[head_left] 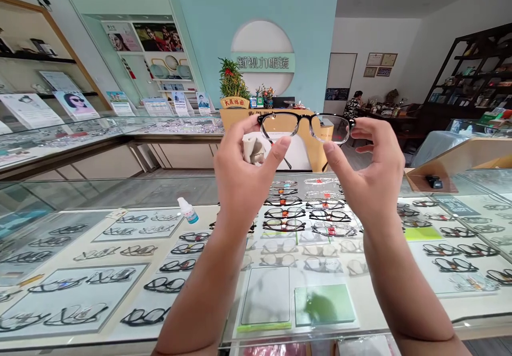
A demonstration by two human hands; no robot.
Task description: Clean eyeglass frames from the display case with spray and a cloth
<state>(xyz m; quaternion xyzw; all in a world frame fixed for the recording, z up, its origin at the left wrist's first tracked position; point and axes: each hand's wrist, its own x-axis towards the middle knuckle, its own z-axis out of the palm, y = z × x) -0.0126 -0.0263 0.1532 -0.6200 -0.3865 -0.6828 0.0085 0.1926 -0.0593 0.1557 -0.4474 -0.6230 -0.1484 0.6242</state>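
A pair of eyeglasses (pixel 304 119) with a dark upper rim and clear lower rims is held up in front of me, lenses facing me. My left hand (pixel 250 158) grips its left side, and a crumpled pale cloth (pixel 253 150) is tucked in the same fingers. On the other side, my right hand (pixel 368 169) pinches the frame near the hinge. Both thumbs lie close under the lenses. Temple tips show below the frame. Beneath my hands, rows of eyeglasses (pixel 285 213) sit in the glass display counter (pixel 224 254).
On the counter at left stands a small white and blue spray bottle (pixel 188 211). A wooden stand (pixel 452 158) is at right. Further back are another display counter (pixel 180 148), a front desk (pixel 236 126) with a plant (pixel 232 81), and a seated person (pixel 353 105).
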